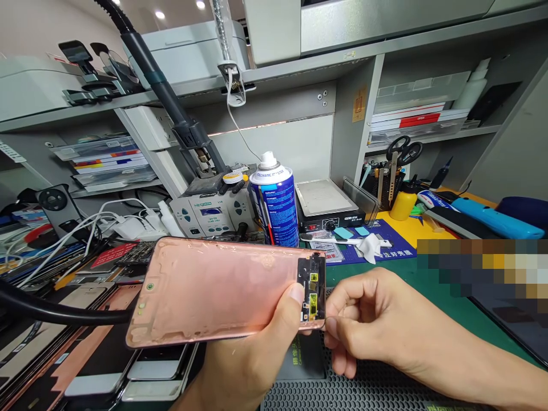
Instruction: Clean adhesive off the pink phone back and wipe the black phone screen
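A pink phone panel is held up and slightly tilted over the bench, with a dark strip bearing small yellow-green patches at its right end. My left hand grips it from below, thumb pressed on the face beside that strip and the fingers mostly hidden behind. Close against the panel's lower right corner is my right hand, fingers curled and thumb pinched to the index finger. Whatever that pinch holds, if anything, is too small to make out.
Several phones and panels lie at the lower left, crossed by a black hose. Behind the panel stand a blue spray can, a control unit and a heating plate. A perforated mat lies below.
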Demonstrator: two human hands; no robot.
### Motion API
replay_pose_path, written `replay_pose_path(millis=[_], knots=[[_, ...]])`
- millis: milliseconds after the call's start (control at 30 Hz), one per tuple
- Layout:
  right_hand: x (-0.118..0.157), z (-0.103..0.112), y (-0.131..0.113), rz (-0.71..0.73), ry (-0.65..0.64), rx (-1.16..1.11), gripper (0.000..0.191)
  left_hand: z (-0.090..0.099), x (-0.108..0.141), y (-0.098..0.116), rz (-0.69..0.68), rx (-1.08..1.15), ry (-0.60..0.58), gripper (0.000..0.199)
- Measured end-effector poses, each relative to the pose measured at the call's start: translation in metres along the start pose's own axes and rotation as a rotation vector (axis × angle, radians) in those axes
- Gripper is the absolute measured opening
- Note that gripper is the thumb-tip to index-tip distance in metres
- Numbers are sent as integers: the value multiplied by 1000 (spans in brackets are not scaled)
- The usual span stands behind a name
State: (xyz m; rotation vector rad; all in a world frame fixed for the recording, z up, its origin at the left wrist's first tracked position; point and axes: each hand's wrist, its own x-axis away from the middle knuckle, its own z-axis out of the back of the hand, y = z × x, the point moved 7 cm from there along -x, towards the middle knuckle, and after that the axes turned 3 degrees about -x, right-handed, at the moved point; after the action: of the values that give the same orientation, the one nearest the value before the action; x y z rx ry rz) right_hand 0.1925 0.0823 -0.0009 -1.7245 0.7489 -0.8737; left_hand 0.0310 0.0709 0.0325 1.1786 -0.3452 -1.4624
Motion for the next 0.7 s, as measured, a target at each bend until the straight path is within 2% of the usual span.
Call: replay_pose_path(millis=[133, 233, 400, 533, 700], knots=[[0, 0, 0, 18, 10, 3, 14, -1, -1, -3, 58, 35, -40, 29], [0, 0, 0, 26, 21, 42, 16, -1, -1, 3, 77, 56, -79, 27], [0, 0, 0, 29, -16, 19, 12, 1, -1, 8, 189, 98, -77, 21], [2, 0, -3, 5, -57, 26, 9, -3, -2, 9, 142, 133, -114, 24], [2, 0, -8, -9, -64, 9, 5, -2, -1, 12, 192, 139, -109, 23]])
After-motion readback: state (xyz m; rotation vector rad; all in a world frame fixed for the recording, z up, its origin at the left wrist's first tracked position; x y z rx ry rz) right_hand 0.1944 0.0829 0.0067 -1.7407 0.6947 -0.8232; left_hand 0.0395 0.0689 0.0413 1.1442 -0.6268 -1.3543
